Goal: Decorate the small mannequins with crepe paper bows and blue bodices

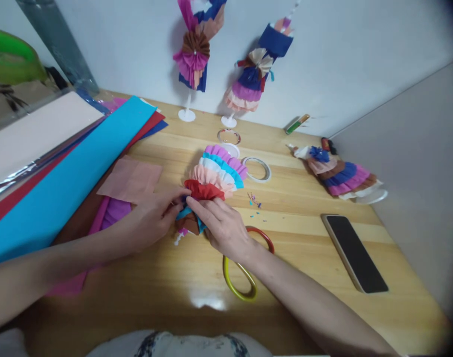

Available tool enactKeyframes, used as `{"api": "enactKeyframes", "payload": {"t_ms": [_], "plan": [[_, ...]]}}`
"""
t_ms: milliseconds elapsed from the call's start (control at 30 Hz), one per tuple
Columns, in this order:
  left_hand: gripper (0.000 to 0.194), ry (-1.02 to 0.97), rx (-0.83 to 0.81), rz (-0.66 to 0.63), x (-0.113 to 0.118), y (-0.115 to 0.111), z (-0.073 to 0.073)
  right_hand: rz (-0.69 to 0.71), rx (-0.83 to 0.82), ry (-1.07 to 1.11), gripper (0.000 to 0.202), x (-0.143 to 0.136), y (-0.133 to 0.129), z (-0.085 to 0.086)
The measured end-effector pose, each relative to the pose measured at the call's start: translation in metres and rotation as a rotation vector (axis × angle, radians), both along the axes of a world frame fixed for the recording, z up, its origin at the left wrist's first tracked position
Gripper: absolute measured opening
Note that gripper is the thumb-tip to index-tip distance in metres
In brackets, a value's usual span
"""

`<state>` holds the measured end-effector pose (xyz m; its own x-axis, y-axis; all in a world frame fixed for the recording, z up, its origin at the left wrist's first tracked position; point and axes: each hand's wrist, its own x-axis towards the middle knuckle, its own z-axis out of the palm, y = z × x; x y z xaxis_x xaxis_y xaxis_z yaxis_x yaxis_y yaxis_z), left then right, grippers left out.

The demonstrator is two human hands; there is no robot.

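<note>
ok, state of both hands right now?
Left hand: closed, pinching the ruffled paper dress at its waist.
Right hand: on the same dress; can't tell whether its grip is closed.

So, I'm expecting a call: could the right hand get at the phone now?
Probably yes: nothing covers the phone on the right, though the right hand is busy at the ruffled paper dress and would likely have to let go.

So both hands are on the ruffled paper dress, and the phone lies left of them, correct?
Not left: in the head view, the phone lies right of them. Left hand and right hand are both on the ruffled paper dress, as stated.
</note>
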<state>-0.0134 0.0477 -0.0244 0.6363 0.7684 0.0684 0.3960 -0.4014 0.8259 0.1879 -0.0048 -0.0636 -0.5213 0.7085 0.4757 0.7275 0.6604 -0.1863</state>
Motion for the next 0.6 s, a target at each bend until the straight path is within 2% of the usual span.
{"api": "enactKeyframes", "payload": {"t_ms": [200,300,433,600], "plan": [[0.028,-0.083,-0.158,0.050,-0.002,0.003,-0.007,0.054,0.049,0.048,0.072,0.004,0.005,-0.003],[0.026,-0.184,-0.312,0.082,-0.002,0.005,0.001,0.090,0.069,0.181,0.075,0.008,0.006,0.001],[0.028,-0.325,-0.517,0.098,0.002,0.003,0.032,0.076,0.055,0.327,0.075,0.011,0.006,0.021],[0.030,-0.495,-0.624,0.145,0.011,0.006,0.075,0.026,0.033,0.386,0.078,0.015,0.013,0.057]]}}
